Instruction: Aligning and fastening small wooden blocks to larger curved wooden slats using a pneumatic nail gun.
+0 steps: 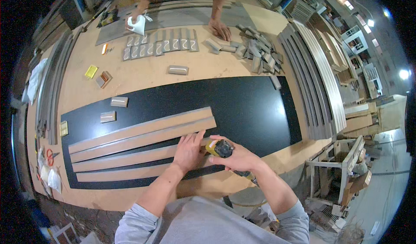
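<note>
In the right grip (237, 155), the power tool (221, 148) has a plastic-looking yellow and black casing. Left of the grip, the strips (147, 139) show matt, smooth, wood-like faces. Beyond the grip, the black panel (251, 109) is smooth and glossy, mirroring light. Farther out, the bench (143, 77) looks like matt wood board. Nearer the body than the grip, the sleeve (294, 221) is matt cloth.

Workshop, woodworking sort: broad worktable (141, 75) with long strips (141, 130), heap of small blocks (261, 49), power drill (221, 148); boards (337, 49) piled beyond, bright lamp (404, 74) (white glare, far right).
</note>
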`<action>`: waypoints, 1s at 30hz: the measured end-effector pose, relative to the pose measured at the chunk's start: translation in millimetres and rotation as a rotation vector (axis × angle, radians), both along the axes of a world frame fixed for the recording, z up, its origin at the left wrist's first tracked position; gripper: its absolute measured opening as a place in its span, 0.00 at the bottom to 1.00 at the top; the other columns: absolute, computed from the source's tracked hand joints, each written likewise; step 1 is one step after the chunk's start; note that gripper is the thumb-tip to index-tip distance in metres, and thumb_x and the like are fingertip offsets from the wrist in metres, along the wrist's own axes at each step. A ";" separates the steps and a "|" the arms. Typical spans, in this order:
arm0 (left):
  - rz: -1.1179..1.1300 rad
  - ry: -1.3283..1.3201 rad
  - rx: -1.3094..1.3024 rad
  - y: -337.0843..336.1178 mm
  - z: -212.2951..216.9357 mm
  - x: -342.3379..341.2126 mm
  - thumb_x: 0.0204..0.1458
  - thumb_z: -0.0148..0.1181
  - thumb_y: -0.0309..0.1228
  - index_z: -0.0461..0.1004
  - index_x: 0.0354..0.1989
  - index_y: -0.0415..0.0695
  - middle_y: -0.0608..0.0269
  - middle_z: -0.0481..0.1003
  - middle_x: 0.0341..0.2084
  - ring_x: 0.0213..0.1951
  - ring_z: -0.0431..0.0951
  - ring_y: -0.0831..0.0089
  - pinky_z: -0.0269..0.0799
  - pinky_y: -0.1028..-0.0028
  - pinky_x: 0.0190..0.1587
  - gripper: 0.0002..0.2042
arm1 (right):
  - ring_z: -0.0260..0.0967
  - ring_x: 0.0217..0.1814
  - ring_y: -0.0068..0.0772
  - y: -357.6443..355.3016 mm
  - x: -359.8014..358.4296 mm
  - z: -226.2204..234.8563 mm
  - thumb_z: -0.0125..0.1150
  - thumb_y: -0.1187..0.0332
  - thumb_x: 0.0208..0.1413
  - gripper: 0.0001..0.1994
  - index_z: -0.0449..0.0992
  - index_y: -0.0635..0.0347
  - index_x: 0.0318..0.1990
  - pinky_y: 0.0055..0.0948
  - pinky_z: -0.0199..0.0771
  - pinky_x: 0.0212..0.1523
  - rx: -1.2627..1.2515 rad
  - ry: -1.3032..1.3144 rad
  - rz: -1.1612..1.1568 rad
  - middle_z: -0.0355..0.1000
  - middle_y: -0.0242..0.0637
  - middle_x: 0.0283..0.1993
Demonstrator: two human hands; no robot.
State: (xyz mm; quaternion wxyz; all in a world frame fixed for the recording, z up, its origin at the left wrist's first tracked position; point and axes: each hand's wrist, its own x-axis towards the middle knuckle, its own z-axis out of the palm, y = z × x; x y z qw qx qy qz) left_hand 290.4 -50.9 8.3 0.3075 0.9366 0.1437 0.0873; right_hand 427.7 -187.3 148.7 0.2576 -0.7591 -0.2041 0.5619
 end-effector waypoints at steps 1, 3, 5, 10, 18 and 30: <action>0.000 -0.016 -0.010 0.0 -0.2 -0.6 0.48 0.69 0.31 0.62 0.67 0.39 0.50 0.78 0.48 0.57 0.75 0.55 0.67 0.57 0.62 0.37 | 0.69 0.25 0.21 -1.1 -0.5 -0.4 0.74 0.49 0.52 0.42 0.61 0.37 0.74 0.26 0.73 0.29 0.011 -0.003 0.001 0.75 0.31 0.39; -0.006 -0.033 -0.016 1.6 0.3 0.3 0.48 0.70 0.31 0.61 0.68 0.39 0.50 0.78 0.48 0.57 0.75 0.54 0.67 0.57 0.62 0.37 | 0.69 0.25 0.21 -0.9 1.0 -0.7 0.74 0.50 0.53 0.41 0.61 0.37 0.74 0.25 0.73 0.29 0.002 -0.013 -0.003 0.75 0.31 0.38; -0.020 0.001 -0.019 4.2 3.0 0.3 0.48 0.70 0.32 0.62 0.67 0.39 0.49 0.78 0.47 0.56 0.75 0.55 0.67 0.57 0.62 0.37 | 0.69 0.25 0.20 -1.8 0.8 -0.8 0.74 0.50 0.53 0.41 0.61 0.37 0.74 0.24 0.73 0.28 -0.004 -0.022 -0.002 0.75 0.31 0.38; -0.019 0.053 -0.077 12.3 13.8 -4.9 0.50 0.73 0.38 0.63 0.69 0.44 0.48 0.78 0.47 0.54 0.77 0.51 0.71 0.56 0.59 0.38 | 0.78 0.32 0.32 -19.5 19.3 -7.3 0.75 0.50 0.50 0.42 0.62 0.40 0.73 0.34 0.81 0.40 0.051 -0.165 -0.195 0.79 0.40 0.45; 0.173 -0.194 -0.119 101.8 47.6 -32.9 0.55 0.68 0.33 0.75 0.59 0.44 0.48 0.77 0.54 0.58 0.75 0.47 0.70 0.56 0.63 0.23 | 0.62 0.69 0.65 -75.5 77.8 -95.7 0.75 0.65 0.49 0.47 0.54 0.52 0.76 0.48 0.65 0.70 0.080 -0.982 -0.107 0.58 0.63 0.70; 0.328 0.331 0.593 298.4 0.0 -88.4 0.47 0.62 0.24 0.70 0.62 0.49 0.54 0.69 0.63 0.66 0.65 0.51 0.59 0.48 0.70 0.29 | 0.66 0.63 0.45 -66.1 17.8 -103.9 0.70 0.69 0.50 0.24 0.78 0.49 0.58 0.46 0.61 0.62 0.453 -1.218 -0.201 0.72 0.36 0.60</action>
